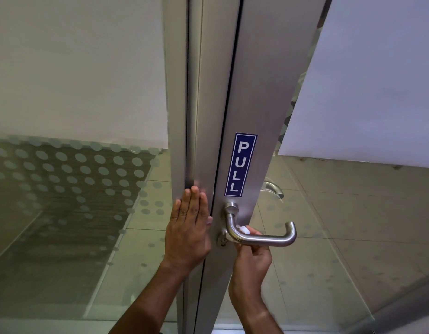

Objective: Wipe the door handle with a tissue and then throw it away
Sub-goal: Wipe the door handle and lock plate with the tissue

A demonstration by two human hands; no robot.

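Head: two hands [251,259], one tissue [243,229] (crumpled)

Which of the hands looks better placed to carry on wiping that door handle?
The right hand. It already holds the tissue against the underside of the door handle near its bend. The left hand lies flat on the metal door frame beside it, empty, apparently steadying the door.

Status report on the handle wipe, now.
Left hand flat on door frame, empty. Right hand under door handle, pressing tissue against the bar near the bend. Nothing in the way.
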